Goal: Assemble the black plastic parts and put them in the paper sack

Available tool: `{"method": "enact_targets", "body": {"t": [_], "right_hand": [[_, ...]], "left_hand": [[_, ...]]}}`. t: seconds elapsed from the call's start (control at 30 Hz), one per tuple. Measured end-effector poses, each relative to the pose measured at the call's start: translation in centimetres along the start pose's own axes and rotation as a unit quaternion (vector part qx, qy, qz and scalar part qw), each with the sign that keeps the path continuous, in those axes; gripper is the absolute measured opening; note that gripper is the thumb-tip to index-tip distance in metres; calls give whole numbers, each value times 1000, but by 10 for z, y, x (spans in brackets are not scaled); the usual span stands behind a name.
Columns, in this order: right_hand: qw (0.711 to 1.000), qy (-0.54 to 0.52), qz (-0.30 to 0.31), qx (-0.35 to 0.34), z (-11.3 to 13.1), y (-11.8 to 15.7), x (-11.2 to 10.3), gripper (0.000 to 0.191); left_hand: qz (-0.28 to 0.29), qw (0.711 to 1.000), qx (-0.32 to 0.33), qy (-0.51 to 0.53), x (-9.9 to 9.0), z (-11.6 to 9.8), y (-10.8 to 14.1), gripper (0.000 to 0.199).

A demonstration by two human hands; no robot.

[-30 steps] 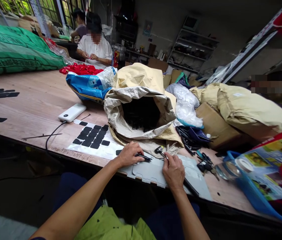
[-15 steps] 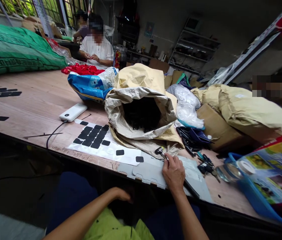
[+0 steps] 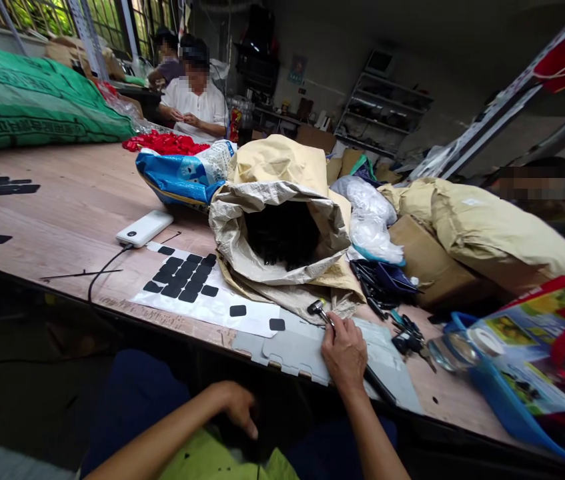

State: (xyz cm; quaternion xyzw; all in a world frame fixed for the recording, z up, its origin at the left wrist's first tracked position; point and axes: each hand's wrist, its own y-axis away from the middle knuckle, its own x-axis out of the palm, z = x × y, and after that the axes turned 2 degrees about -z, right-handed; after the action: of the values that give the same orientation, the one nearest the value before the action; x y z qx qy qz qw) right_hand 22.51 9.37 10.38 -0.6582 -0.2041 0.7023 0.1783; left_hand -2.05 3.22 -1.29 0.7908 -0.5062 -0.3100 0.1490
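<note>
My right hand [image 3: 345, 353] rests over the grey sheet [image 3: 302, 350] at the table's front edge, its fingers wrapped round a small hammer [image 3: 378, 387]. The hammer has a metal shaft and a black grip; its head [image 3: 316, 307] points away from me, near the mouth of the sack. My left hand [image 3: 239, 408] hangs below the table edge, above my lap. One digit points down, and the other fingers are mostly hidden in shadow. Left of the hammer, black rounded pads [image 3: 182, 277] lie in rows on a white sheet [image 3: 257, 323]; single pads [image 3: 277, 325] lie nearer.
A large open sack [image 3: 227, 220] with dark contents stands ahead. A white power bank [image 3: 145, 228] with a cable lies left. Keys [image 3: 409, 339], a clear bottle [image 3: 455, 350] and a blue basket [image 3: 517, 417] are at right. Across the table sits a person in white [image 3: 195, 100].
My left hand has risen a little out of the shadow under the table edge and shows more plainly. My right hand keeps its hold on the hammer. The view has shifted slightly.
</note>
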Motion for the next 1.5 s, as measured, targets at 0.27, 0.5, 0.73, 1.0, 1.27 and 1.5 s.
{"method": "enact_targets", "body": {"t": [0.27, 0.5, 0.73, 1.0, 1.27, 1.5], "right_hand": [[1000, 0, 7, -1, 0, 0, 0, 29], [1000, -9, 18, 10, 0, -1, -3, 28], [999, -18, 22, 16, 2, -1, -5, 28], [999, -18, 21, 21, 4, -1, -5, 28], [999, -12, 23, 21, 5, -1, -5, 28], [999, -19, 20, 19, 3, 0, -3, 27]], "left_hand": [[-135, 948, 248, 149, -190, -147, 73, 45], [-527, 838, -144, -20, -243, -161, -3, 27], [-520, 833, -186, -24, -241, -158, 0, 36], [-472, 874, 79, -87, -193, -113, 61, 23], [-446, 877, 110, -143, -138, -94, 44, 19], [-470, 866, 116, -121, -131, -92, 36, 20]]}}
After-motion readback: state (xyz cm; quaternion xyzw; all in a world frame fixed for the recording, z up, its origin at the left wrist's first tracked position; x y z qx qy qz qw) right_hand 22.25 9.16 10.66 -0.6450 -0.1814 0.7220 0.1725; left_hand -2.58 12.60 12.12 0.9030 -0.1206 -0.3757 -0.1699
